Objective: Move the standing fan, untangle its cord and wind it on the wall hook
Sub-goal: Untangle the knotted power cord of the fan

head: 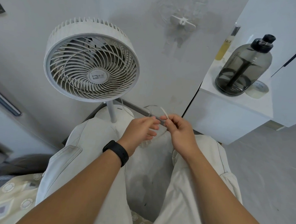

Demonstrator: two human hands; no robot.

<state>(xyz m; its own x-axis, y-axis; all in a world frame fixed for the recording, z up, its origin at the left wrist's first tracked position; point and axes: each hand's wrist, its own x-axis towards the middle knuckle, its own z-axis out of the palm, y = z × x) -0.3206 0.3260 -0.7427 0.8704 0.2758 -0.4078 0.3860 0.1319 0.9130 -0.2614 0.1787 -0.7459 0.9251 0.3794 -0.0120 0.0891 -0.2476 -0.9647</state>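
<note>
Two hands (left (140, 128), right (181, 129)), one cord (166, 115).

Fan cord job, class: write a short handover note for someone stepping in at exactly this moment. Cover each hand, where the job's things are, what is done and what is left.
Left hand: pinching the thin white cord between the fingertips.
Right hand: also pinching the cord, close beside the left; a small loop stands up between the two hands.
Standing fan: upright against the wall, just ahead of the knees, left of the hands.
Wall hook: on the wall above the hands, right of the fan head, nothing wound on it.
Done: the fan appears placed, both hands on the cord.
Left: finish untangling, then wind the cord on the hook.
</note>
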